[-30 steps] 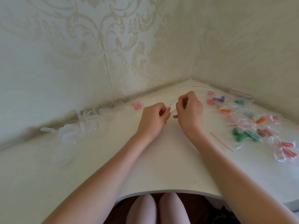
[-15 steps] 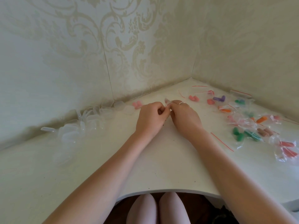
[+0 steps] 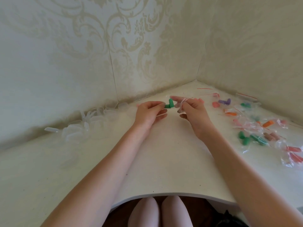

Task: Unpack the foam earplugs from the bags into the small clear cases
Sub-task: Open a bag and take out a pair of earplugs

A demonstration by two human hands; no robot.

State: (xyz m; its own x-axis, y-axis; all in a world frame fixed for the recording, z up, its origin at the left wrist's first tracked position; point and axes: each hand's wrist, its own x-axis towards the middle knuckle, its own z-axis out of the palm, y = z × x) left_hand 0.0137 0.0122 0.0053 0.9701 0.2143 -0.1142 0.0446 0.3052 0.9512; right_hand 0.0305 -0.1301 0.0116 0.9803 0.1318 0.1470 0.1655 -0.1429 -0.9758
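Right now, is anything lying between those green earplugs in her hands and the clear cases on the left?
Nothing visible does. The left hand pinches the green earplugs above the table; the clear cases sit along the wall to the left, with only bare tabletop between.

Nothing readable is showing: no print, label, brand or number on the bags point(image 3: 255, 126), the clear cases point(image 3: 77, 130), or my worktop point(image 3: 164, 161).

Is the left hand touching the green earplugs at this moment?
Touching. The head view shows the left hand pinching one end of the green earplugs with its fingertips, with no gap visible, while the right hand grips the clear bag beside them.
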